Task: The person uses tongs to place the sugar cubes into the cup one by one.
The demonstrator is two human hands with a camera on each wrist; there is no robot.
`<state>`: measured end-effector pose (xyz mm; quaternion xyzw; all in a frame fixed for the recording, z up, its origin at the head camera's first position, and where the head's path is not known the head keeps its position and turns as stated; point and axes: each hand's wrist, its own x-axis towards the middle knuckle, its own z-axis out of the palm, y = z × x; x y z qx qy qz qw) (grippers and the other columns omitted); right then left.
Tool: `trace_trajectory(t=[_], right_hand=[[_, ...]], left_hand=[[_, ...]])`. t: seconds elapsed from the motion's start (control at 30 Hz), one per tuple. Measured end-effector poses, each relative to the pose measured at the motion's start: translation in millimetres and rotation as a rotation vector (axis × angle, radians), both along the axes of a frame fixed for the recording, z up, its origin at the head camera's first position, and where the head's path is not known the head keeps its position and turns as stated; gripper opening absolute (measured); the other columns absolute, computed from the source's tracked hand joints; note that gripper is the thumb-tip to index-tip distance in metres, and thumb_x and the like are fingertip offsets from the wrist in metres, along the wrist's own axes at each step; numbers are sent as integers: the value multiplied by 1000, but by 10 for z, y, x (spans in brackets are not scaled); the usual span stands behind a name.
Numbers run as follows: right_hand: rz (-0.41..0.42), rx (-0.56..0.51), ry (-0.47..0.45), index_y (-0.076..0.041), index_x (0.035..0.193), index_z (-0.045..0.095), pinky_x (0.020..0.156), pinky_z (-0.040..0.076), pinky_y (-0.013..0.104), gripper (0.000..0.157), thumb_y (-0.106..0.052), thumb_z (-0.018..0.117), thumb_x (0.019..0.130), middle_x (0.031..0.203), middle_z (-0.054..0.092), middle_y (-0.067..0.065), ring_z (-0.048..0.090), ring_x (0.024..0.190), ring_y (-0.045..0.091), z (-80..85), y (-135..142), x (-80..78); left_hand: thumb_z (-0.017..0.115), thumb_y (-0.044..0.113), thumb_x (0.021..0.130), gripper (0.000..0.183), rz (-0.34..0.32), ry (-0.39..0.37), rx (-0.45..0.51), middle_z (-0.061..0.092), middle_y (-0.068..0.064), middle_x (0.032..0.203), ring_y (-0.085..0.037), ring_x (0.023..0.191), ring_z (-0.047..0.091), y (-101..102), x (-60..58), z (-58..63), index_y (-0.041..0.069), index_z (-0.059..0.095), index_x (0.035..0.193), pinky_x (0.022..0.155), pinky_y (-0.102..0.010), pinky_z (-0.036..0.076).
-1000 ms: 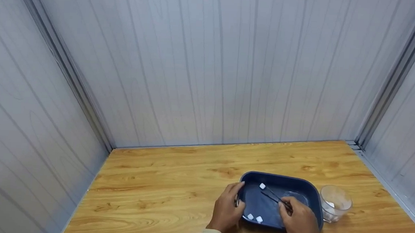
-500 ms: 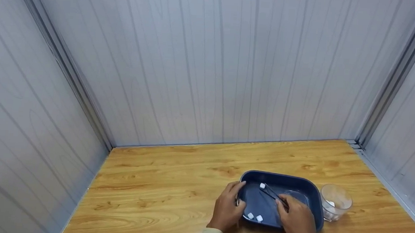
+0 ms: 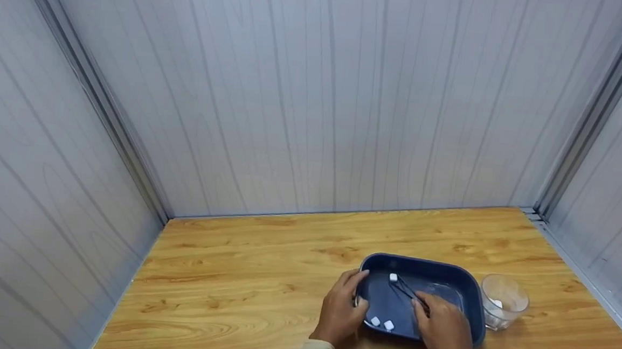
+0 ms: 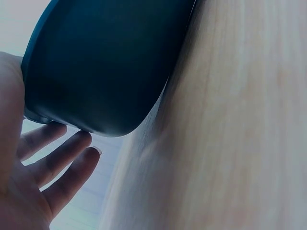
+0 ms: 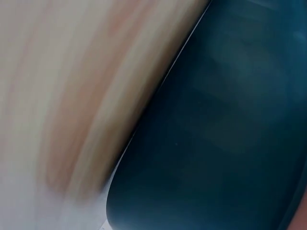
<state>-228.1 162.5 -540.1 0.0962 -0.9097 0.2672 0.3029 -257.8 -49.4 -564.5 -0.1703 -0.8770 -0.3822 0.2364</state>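
Note:
A dark blue rectangular dish (image 3: 448, 268) sits on the wooden table. My left hand (image 3: 339, 311) grips its left end; in the left wrist view the fingers (image 4: 62, 155) reach against its outer wall (image 4: 105, 67). My right hand (image 3: 444, 328) reaches over the near right side, pinching dark tweezers (image 3: 408, 290) that point to the far left. A small white cube (image 3: 393, 278) is at the tweezer tips, low in the dish. Two more white cubes, one left (image 3: 375, 321) and one right (image 3: 388, 325), lie near the front wall. The right wrist view shows mostly dish wall (image 5: 201, 124).
Close to the dish's right side stands a clear glass cup (image 3: 504, 302) with white pieces inside. The wood-grain table (image 3: 217, 287) stretches to the left. Pale panel walls (image 3: 305, 98) enclose the back and both sides.
The tweezer arms have drawn together, their tips closing on the far white cube. My right hand has shifted slightly left. The left hand and dish keep their places.

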Motion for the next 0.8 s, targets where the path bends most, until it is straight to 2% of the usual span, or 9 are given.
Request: trace_trajectory(t=[0.17,0.43,0.7,0.8], right_hand=[[8,6,-12,-10,92,74,67,49,48,17,-16,74,77,88,70,6,66,79,29,-2,0,-3],[22,-7,19,-9,90,75,67,50,46,14,-14,73,77,87,70,6,66,78,27,-12,1,-6],[29,-19,28,-10,91,74,67,50,46,13,-13,72,78,87,70,5,66,79,26,-14,6,4],[29,-22,41,-10,90,74,67,50,46,12,-12,72,78,86,70,4,66,79,26,-10,15,-2]], left_hand=[[64,6,71,62,0,4,-2,50,8,126,-5,107,51,-5,-4,6,20,54,131,83,-27,46],[63,5,72,59,1,6,2,52,8,124,-6,108,51,-1,-2,1,19,55,129,85,-29,46],[61,5,72,61,16,-23,7,51,10,124,-5,102,53,1,7,0,21,55,130,79,-27,47],[62,6,71,63,17,-23,8,51,10,125,-4,106,51,5,1,-3,19,53,132,83,-28,46]])
